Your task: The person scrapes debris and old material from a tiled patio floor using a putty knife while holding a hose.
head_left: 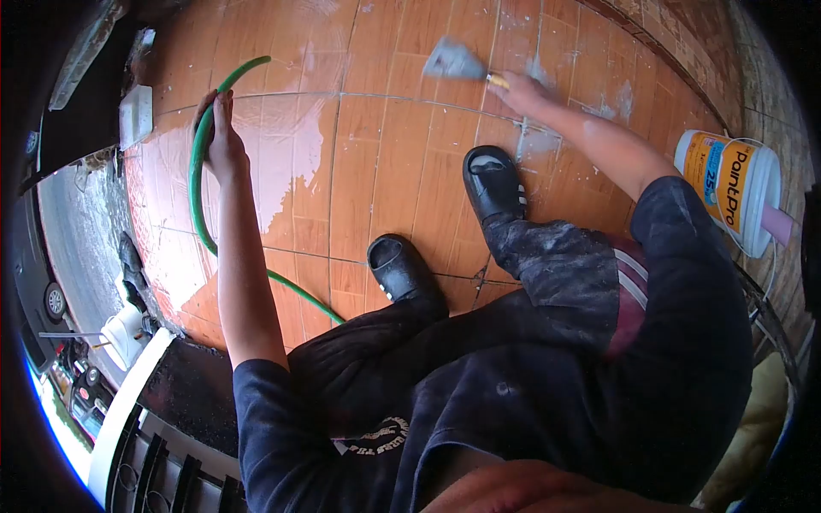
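Note:
My left hand is wrapped around a green hose, whose free end curves up and to the right above the fingers. From the hand the hose loops down behind my forearm and runs over the floor. My right hand grips the yellow handle of a putty knife. Its broad blade is slightly blurred and points left, over the tiles. Whitish residue marks the wood-look tiled floor near that hand. Water spreads over the tiles beneath my left hand.
A white paint bucket with an orange label stands at the right beside the wall. On the left are a white plastic container, a white bucket and the wet floor edge near the street. My black slides rest on the tiles.

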### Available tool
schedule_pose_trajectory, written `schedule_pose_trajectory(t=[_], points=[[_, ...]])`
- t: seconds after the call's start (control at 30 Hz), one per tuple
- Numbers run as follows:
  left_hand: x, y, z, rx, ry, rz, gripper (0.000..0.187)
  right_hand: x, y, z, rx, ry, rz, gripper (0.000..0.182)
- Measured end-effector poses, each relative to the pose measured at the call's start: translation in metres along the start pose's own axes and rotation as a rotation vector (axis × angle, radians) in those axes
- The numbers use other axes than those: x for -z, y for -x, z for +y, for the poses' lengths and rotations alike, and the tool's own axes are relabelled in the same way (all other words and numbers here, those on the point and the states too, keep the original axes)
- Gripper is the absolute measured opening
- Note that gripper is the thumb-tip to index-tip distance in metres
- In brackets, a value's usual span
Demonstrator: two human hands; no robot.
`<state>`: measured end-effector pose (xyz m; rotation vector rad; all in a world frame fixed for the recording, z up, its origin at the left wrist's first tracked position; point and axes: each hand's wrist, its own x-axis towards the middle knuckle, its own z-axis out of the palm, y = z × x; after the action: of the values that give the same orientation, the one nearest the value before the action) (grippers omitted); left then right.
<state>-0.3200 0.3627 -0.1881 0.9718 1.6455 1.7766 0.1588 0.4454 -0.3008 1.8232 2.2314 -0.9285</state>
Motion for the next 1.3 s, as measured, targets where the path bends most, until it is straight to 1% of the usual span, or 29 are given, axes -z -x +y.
schedule_pose_trajectory(t=[0.1, 0.13, 0.17, 0.23, 0.3, 0.37, 0.43, 0.5, 0.57, 0.6, 0.63, 0.67, 0.7, 0.73, 0.77, 0.83, 0.87, 0.9, 0.93, 0.97, 1.0, 1.03, 1.07, 1.1, 1.13, 1.17, 1.2, 1.23, 1.3], points=[[-0.004, 0.002, 0.002, 0.013, 0.010, -0.010, 0.023, -0.004, -0.010, -0.005, 0.030, 0.042, 0.045, 0.045], [-0.006, 0.003, 0.003, 0.015, 0.004, -0.005, 0.022, -0.007, -0.007, -0.009, 0.111, 0.010, 0.003, 0.044], [-0.009, 0.003, 0.005, 0.025, 0.003, -0.006, 0.022, -0.008, -0.001, -0.022, 0.105, 0.012, -0.005, 0.044], [-0.013, 0.003, 0.007, 0.017, 0.006, -0.012, 0.021, -0.015, 0.005, -0.040, 0.082, 0.170, -0.155, 0.046], [-0.018, 0.005, 0.006, -0.007, -0.041, 0.003, 0.021, -0.026, -0.003, -0.047, 0.108, 0.181, -0.203, 0.051], [-0.020, 0.018, 0.009, -0.052, -0.142, 0.048, 0.019, -0.029, -0.002, -0.066, 0.394, 0.479, 0.475, 0.056], [-0.016, 0.033, 0.017, -0.054, -0.364, 0.025, 0.021, -0.012, -0.018, -0.096, 0.253, 0.191, 0.163, 0.056], [-0.029, 0.053, 0.050, 0.044, -0.486, 0.039, 0.021, 0.022, -0.029, -0.143, 0.033, -0.291, -0.349, 0.052], [-0.025, 0.069, 0.055, -0.034, -0.448, -0.010, 0.019, 0.045, 0.001, -0.191, -0.202, -0.783, -0.624, 0.053], [-0.024, 0.083, 0.050, -0.069, -0.314, -0.014, 0.020, 0.065, 0.018, -0.223, -0.378, -0.885, -0.670, 0.045], [-0.019, 0.099, 0.057, 0.022, -0.545, -0.056, 0.021, 0.077, 0.035, -0.252, -0.559, -0.981, -0.712, 0.037], [-0.021, 0.113, 0.069, -0.113, -0.539, -0.098, 0.022, 0.066, 0.048, -0.269, -0.581, -0.974, -0.733, 0.037], [-0.028, 0.127, 0.086, -0.254, -0.527, -0.138, 0.024, 0.045, 0.064, -0.279, -0.559, -1.129, -0.758, 0.043], [-0.030, 0.145, 0.110, -0.178, -0.613, -0.193, 0.026, 0.031, 0.081, -0.291, -0.529, -1.285, -0.774, 0.050], [-0.030, 0.164, 0.134, -0.107, -0.696, -0.248, 0.029, 0.032, 0.104, -0.309, -0.476, -1.363, -0.682, 0.040], [-0.033, 0.195, 0.167, 0.037, -0.721, -0.211, 0.041, 0.002, 0.136, -0.331, -0.775, -1.621, -0.647, 0.031], [-0.027, 0.211, 0.178, 0.153, -0.752, -0.186, 0.047, 0.015, 0.156, -0.343, -0.857, -1.633, -0.624, 0.030], [-0.018, 0.218, 0.200, 0.275, -0.773, -0.219, 0.046, 0.030, 0.179, -0.353, -0.943, -1.642, -0.602, 0.029], [-0.005, 0.226, 0.217, 0.262, -0.821, -0.267, 0.057, 0.029, 0.196, -0.355, -0.883, -1.570, -0.611, 0.030], [0.006, 0.230, 0.234, 0.247, -0.869, -0.315, 0.068, 0.036, 0.215, -0.361, -0.894, -1.567, -0.615, 0.030], [0.013, 0.235, 0.252, 0.250, -0.869, -0.316, 0.068, 0.044, 0.232, -0.366, -0.964, -1.487, -0.621, 0.029], [0.020, 0.237, 0.276, 0.243, -0.954, -0.266, 0.080, 0.050, 0.245, -0.371, -1.031, -1.409, -0.626, 0.028], [0.026, 0.241, 0.296, 0.235, -1.038, -0.214, 0.094, 0.049, 0.258, -0.371, -1.071, -1.362, -0.688, 0.025], [0.034, 0.246, 0.310, 0.233, -1.036, -0.212, 0.094, 0.047, 0.267, -0.369, -1.108, -1.310, -0.749, 0.022], [0.045, 0.252, 0.320, 0.228, -1.113, -0.327, 0.102, 0.053, 0.278, -0.374, -1.100, -1.298, -0.666, 0.018], [0.056, 0.260, 0.329, 0.224, -1.188, -0.448, 0.110, 0.060, 0.288, -0.376, -1.104, -1.298, -0.663, 0.018], [0.067, 0.270, 0.335, 0.268, -1.206, -0.481, 0.102, 0.067, 0.297, -0.376, -1.112, -1.246, -0.632, 0.018], [0.075, 0.280, 0.343, 0.268, -1.206, -0.484, 0.102, 0.073, 0.303, -0.374, -1.114, -1.196, -0.601, 0.018], [0.092, 0.295, 0.361, 0.485, -1.213, -0.687, 0.091, 0.070, 0.315, -0.361, -1.139, -1.165, -0.648, 0.017]])
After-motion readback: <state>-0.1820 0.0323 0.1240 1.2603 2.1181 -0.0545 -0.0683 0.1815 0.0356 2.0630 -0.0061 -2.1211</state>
